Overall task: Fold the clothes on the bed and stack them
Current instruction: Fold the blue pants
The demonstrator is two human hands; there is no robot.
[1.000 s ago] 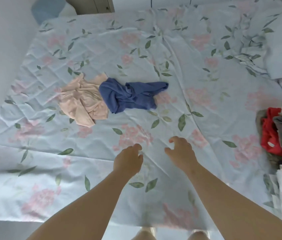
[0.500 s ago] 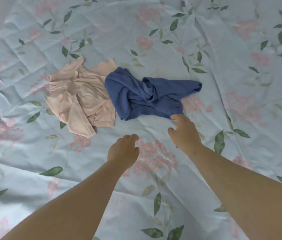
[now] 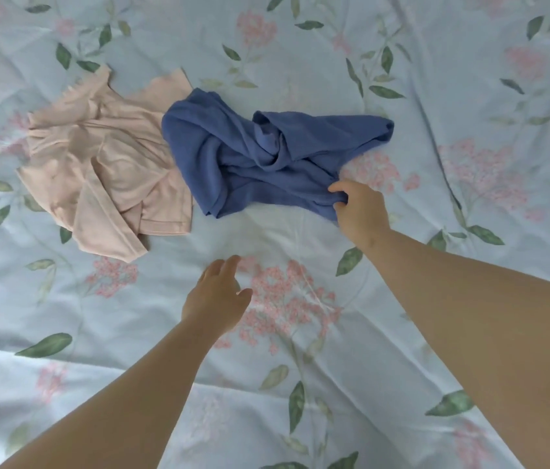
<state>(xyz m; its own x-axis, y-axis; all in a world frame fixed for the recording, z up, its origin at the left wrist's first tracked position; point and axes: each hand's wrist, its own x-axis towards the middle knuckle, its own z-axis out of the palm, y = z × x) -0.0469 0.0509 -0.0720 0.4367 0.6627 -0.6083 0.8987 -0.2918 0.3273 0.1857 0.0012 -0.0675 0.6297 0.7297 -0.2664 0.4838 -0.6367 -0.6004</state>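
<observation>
Fingers [image 3: 336, 190] of the right hand [image 3: 361, 211] are pinching the twisted blue garment [image 3: 233, 157]; the left hand [image 3: 216, 299] is hovering, loosely spread. A one-handed pull is risking a tighter twist and dragging the pink garment [image 3: 108, 164] lying left of the fingers.

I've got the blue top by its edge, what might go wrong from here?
The blue top is twisted on itself; lifted by the right hand alone, the twist may tighten. It lies against the pink garment, which might get dragged along. The left hand holds nothing, so the cloth could hang unevenly.
</observation>
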